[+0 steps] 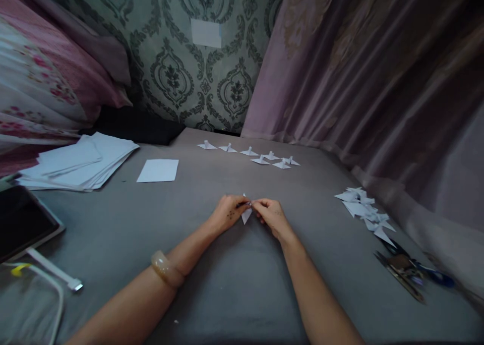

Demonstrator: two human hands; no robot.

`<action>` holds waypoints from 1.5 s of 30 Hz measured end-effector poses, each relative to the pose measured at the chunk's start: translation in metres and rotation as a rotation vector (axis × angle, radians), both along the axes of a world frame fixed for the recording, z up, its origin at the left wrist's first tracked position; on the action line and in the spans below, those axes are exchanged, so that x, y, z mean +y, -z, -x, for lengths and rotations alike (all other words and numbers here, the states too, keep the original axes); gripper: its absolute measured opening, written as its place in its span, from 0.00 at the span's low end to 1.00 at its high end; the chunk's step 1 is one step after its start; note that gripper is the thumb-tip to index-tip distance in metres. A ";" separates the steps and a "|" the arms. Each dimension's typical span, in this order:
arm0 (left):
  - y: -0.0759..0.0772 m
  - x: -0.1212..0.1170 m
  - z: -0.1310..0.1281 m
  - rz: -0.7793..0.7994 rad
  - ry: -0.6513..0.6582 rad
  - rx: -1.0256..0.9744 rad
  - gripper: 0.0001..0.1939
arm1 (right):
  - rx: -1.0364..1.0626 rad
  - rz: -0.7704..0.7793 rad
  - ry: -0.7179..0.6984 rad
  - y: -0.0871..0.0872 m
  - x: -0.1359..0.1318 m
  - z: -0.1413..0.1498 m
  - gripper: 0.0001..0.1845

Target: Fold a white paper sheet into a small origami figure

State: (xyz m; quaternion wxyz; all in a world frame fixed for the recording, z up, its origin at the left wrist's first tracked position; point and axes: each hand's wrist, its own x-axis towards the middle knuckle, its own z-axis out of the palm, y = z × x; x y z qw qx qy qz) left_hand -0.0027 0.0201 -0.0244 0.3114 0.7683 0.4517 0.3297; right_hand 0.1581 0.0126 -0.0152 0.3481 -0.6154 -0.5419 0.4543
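- Left hand (228, 213): thumb and fingers (242, 200) pinched together, little or no gap, on the upper part of the small white origami piece.
- Right hand (273, 216): fingertips (256, 204) likewise pinched, meeting the same piece from its right edge; the exact grip is partly hidden.
- Origami piece (246, 216), one: between the hands, just above or on the grey surface (230, 294); narrow, pointed toward the wearer; judged part-folded, its finished form not yet visible.
- Standing folded paper figures (249, 152), seven countable: beyond the hands, set out in a loose line that doubles toward its right end; each with flat pointed ends and a raised middle; judged complete or nearly so.
- Heap of folded paper pieces (359, 204): far right, overlapping, count not certain; shaping evidently done, though whether to the same stage cannot be told.
- Single square sheet (158, 170): left of the line, lying flat, apparently unworked.
- Stack of white paper (85, 163): far left, loose and fanned, apparently unworked; the larger share of raw stock.
- Blue-handled scissors (434, 273) and a pointed metal tool (403, 280): near the heap, lying unheld.
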 end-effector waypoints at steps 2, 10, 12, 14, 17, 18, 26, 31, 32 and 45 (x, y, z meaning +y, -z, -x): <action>-0.001 0.000 0.000 0.022 -0.005 0.000 0.12 | 0.040 0.038 -0.008 -0.001 0.000 -0.001 0.13; 0.002 0.002 0.001 0.011 0.008 0.007 0.14 | 0.120 0.120 0.023 -0.001 0.002 -0.001 0.07; 0.003 0.002 0.001 0.017 0.010 0.004 0.14 | 0.136 0.135 0.034 -0.001 0.003 -0.001 0.07; 0.003 0.002 0.001 0.023 0.017 0.000 0.14 | 0.151 0.148 0.038 -0.002 0.003 -0.001 0.08; 0.003 0.002 0.001 0.017 0.023 -0.010 0.13 | 0.166 0.161 0.042 -0.001 0.003 -0.003 0.08; 0.003 0.002 0.001 0.015 0.024 -0.014 0.13 | 0.168 0.165 0.043 -0.001 0.003 -0.003 0.08; 0.004 0.002 0.001 0.038 -0.010 -0.022 0.14 | 0.179 0.171 0.019 -0.003 0.003 -0.003 0.08; 0.002 0.002 0.000 0.061 -0.028 -0.032 0.13 | 0.149 0.161 -0.019 -0.004 0.004 -0.004 0.07; 0.002 0.002 0.000 0.066 -0.027 -0.038 0.13 | 0.131 0.149 -0.021 -0.004 0.004 -0.004 0.07; 0.000 0.002 -0.001 0.099 -0.048 -0.066 0.13 | -0.245 -0.333 -0.106 0.003 -0.003 -0.011 0.08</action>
